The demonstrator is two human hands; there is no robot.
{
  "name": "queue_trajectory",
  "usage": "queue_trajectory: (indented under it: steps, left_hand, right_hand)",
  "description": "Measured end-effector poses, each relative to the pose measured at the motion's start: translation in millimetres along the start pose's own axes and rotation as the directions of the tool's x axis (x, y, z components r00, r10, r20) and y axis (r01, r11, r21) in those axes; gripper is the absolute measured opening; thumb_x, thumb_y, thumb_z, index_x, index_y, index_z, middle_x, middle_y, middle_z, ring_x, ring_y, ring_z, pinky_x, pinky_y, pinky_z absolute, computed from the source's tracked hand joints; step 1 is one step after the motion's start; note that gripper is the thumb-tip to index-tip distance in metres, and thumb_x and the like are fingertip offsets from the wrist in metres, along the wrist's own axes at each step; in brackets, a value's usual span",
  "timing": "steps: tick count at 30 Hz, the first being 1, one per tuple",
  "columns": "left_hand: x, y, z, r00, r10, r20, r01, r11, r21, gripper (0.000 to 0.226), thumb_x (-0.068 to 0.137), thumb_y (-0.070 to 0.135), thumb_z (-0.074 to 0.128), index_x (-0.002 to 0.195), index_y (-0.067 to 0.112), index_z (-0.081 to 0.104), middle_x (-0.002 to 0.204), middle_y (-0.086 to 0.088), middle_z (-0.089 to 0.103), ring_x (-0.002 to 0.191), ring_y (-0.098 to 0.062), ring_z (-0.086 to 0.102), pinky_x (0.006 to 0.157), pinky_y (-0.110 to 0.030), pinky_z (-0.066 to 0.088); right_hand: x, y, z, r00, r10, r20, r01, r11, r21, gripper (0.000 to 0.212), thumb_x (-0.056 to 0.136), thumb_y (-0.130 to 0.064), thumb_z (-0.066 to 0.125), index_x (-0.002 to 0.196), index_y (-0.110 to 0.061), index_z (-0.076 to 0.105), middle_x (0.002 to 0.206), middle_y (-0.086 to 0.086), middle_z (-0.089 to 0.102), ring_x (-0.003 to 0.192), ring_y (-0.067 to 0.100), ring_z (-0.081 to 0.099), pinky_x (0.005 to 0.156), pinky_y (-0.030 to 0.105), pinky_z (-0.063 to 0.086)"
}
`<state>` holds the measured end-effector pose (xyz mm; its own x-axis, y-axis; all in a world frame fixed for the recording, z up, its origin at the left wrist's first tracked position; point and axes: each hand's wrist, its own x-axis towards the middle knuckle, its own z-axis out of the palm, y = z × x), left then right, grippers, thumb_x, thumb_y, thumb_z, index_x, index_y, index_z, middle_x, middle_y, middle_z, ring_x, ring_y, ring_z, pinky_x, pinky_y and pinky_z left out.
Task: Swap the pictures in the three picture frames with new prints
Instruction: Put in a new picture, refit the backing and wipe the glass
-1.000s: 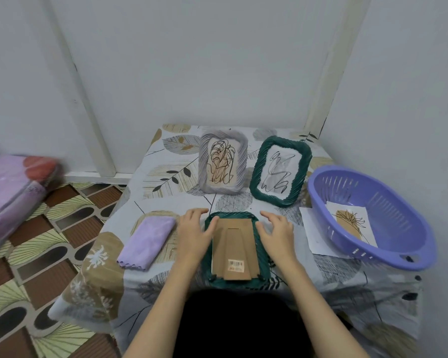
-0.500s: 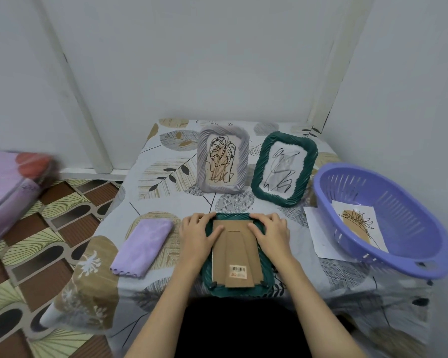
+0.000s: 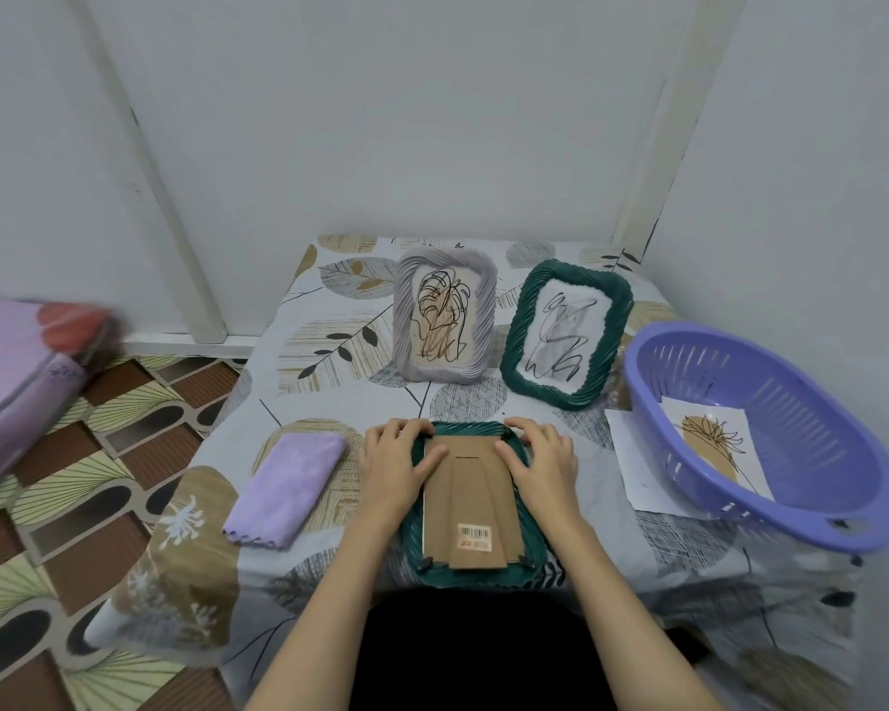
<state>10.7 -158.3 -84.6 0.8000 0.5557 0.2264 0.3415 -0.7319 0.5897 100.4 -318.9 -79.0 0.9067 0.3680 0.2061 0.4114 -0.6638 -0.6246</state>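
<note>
2 upright frames (image 3: 445,320) behind, basket (image 3: 771,505) R, cloth (image 3: 288,487) L

Green frame (image 3: 467,574), grey frame (image 3: 485,320), lilac cloth (image 3: 286,489), purple basket (image 3: 817,428).

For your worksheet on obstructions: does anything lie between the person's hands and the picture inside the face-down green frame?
Yes. The brown backing board covers the picture, inside the face-down green frame. Left hand and right hand rest at its upper corners.
</note>
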Motion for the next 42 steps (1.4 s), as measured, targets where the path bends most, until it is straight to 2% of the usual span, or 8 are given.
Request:
queue_trajectory:
  steps: [13,20,24,26,29,33,38,42]
  left_hand:
    - [-3.9,3.0,-1.3,0.998,0.015,-0.059,-0.018,0.999,-0.043,0.031,0.081,0.044,0.063,0.105,0.025,0.065,0.107,0.003,0.061,0.108,-0.023,0.044,0.086,-0.031,0.032]
    - [-24.1,-5.9,-15.4,0.987,-0.152,0.058,0.145,0.982,0.119,0.055,0.086,0.043,0.057,0.127,0.007,0.05,0.144,-0.015,0.037,0.136,-0.028,0.027,0.112,-0.036,0.017]
    - [-30.8,2.7,-19.6,0.984,-0.117,0.138,0.148,0.959,-0.242,0.034,0.086,0.009,0.059,0.119,0.001,0.056,0.126,-0.013,0.055,0.123,-0.029,0.046,0.103,-0.03,0.032]
    - [-29.3,19.6,-29.1,0.952,-0.234,0.199,0.307,0.749,-0.587,0.028,0.09,0.006,0.053,0.118,0.004,0.057,0.118,-0.011,0.062,0.11,-0.03,0.057,0.093,-0.036,0.043]
    - [-28.2,47.0,-47.7,0.876,-0.293,0.382,0.445,0.187,-0.876,0.027,0.099,0.025,0.038,0.119,0.011,0.05,0.107,-0.004,0.063,0.089,-0.022,0.061,0.076,-0.034,0.049]
    - [-25.1,59.4,-53.9,0.893,-0.163,0.42,0.415,-0.069,-0.907,0.051,0.098,0.046,0.021,0.125,0.011,0.044,0.113,-0.006,0.061,0.099,-0.023,0.06,0.081,-0.033,0.049]
    - [-29.1,63.8,-47.3,0.9,-0.085,0.427,0.433,0.082,-0.898,0.049,0.099,0.04,0.025,0.133,0.009,0.041,0.125,-0.007,0.057,0.109,-0.021,0.057,0.089,-0.03,0.045]
    - [-39.1,58.4,-33.7,0.892,-0.225,0.393,0.452,0.396,-0.799,0.045,0.096,0.023,0.044,0.139,0.013,0.034,0.122,-0.006,0.05,0.1,-0.018,0.051,0.079,-0.026,0.044]
  right_hand:
    - [-2.1,-1.2,0.7,0.999,-0.002,-0.038,0.003,1.0,0.027,0.017,0.085,-0.035,0.062,0.099,-0.026,0.067,0.094,0.002,0.056,0.093,0.023,0.044,0.076,0.03,0.031]
    - [-48.4,-18.1,-27.5,0.992,-0.03,0.124,0.03,1.0,0.001,0.059,0.078,-0.065,0.037,0.128,-0.036,0.049,0.122,0.002,0.045,0.11,0.025,0.04,0.095,0.035,0.035]
    - [-75.0,-21.7,-23.6,0.964,0.009,0.265,-0.016,1.0,0.025,0.071,0.07,-0.071,0.028,0.132,-0.041,0.043,0.144,0.004,0.033,0.126,0.024,0.028,0.11,0.037,0.024]
    - [-70.7,-23.7,-27.4,0.962,0.019,0.273,-0.05,0.993,0.11,0.074,0.068,-0.075,0.027,0.132,-0.042,0.041,0.145,0.001,0.037,0.126,0.022,0.028,0.11,0.037,0.023]
    - [-62.7,-39.9,-44.2,0.958,-0.008,0.287,-0.02,0.995,0.094,0.077,0.069,-0.079,0.026,0.137,-0.044,0.03,0.149,-0.005,0.032,0.132,0.02,0.025,0.109,0.04,0.022]
    - [-63.0,-76.8,-73.9,0.946,-0.22,0.238,0.208,0.975,0.077,0.074,0.074,-0.072,0.043,0.14,-0.049,0.018,0.141,-0.014,0.04,0.125,0.017,0.04,0.102,0.041,0.036]
    - [-56.2,-78.4,-86.1,0.948,-0.295,0.119,0.305,0.949,-0.075,0.053,0.094,-0.021,0.04,0.144,-0.03,0.025,0.129,0.0,0.053,0.103,0.02,0.054,0.081,0.034,0.048]
    - [-50.5,-68.1,-87.9,0.997,-0.076,-0.015,0.074,0.887,0.456,0.048,0.095,-0.005,0.041,0.141,-0.017,0.035,0.091,0.002,0.061,0.055,0.004,0.044,0.052,0.015,0.037]
